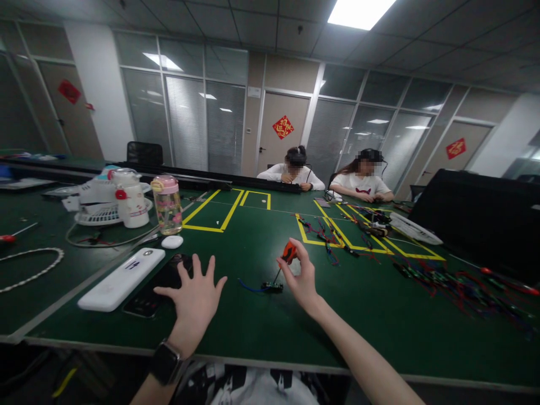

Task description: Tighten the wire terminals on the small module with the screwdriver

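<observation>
My right hand [302,279] pinches a small screwdriver with an orange handle [288,252], its tip down on a small black electronic part [272,287] with a blue wire lying on the green table [253,332]. My left hand [194,297], a dark watch on its wrist, hovers with fingers spread above the table, its fingertips over the edge of a black phone [157,284]. It holds nothing.
A white power bank [121,278] lies beside the phone. A pink-lidded bottle [167,205], a white bottle [130,198] and a fan stand at the back left. Coloured wire bundles [455,281] lie at the right. Two people sit across the table.
</observation>
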Demonstrator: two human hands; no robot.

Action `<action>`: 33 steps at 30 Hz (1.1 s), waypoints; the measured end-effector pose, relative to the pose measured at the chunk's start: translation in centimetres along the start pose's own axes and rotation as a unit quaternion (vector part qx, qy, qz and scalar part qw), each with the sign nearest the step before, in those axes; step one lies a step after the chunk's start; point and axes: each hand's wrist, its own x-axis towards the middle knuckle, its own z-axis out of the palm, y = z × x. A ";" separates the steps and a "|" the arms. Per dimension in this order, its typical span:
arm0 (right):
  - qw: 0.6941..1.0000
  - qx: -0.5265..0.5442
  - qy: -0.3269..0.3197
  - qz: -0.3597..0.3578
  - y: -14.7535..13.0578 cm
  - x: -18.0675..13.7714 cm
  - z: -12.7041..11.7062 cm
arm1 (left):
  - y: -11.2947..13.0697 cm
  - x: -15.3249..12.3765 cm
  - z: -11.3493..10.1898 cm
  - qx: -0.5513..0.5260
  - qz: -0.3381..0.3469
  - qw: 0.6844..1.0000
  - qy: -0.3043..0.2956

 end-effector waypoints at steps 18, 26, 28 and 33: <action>1.000 0.002 -0.010 0.019 0.3 -0.3 -0.1 | -1.2 -0.2 -0.5 -0.053 -0.031 0.998 -0.020; 1.000 0.011 -0.011 0.021 0.2 -0.4 -0.2 | -1.3 -0.2 -0.8 -0.055 -0.037 0.997 -0.029; 1.000 0.010 -0.008 0.020 0.3 -0.4 -0.1 | -1.3 -0.2 -0.9 -0.053 -0.035 0.998 -0.027; 1.000 0.012 -0.004 0.024 0.4 -0.5 -0.1 | -1.5 -0.2 -1.2 -0.055 -0.034 0.998 -0.025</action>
